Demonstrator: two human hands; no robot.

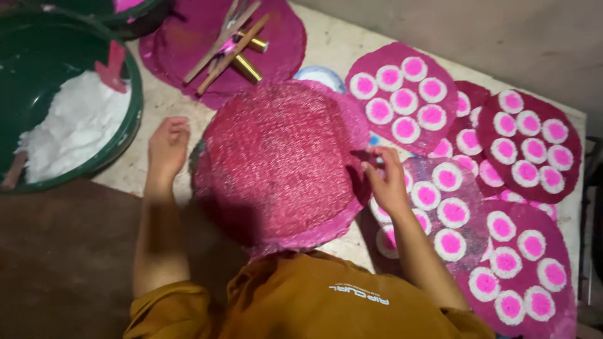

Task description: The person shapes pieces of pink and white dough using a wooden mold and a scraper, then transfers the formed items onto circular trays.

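Observation:
A large round pink mat [279,163] with a rough woven surface lies on the table in front of me, over a thinner pink sheet that shows along its lower rim. My right hand [386,182] pinches the mat's right edge with the fingertips. My left hand [166,147] rests on the table just left of the mat, fingers curled, with nothing visible in it. My orange shirt fills the bottom of the view.
Several pink discs [402,97] carrying round white cakes with pink centres overlap to the right. A green basin [129,135] of white paste stands at the left. Wooden sticks [229,44] and brass tubes [246,68] lie on another pink disc behind. A small white bowl [321,75] peeks out.

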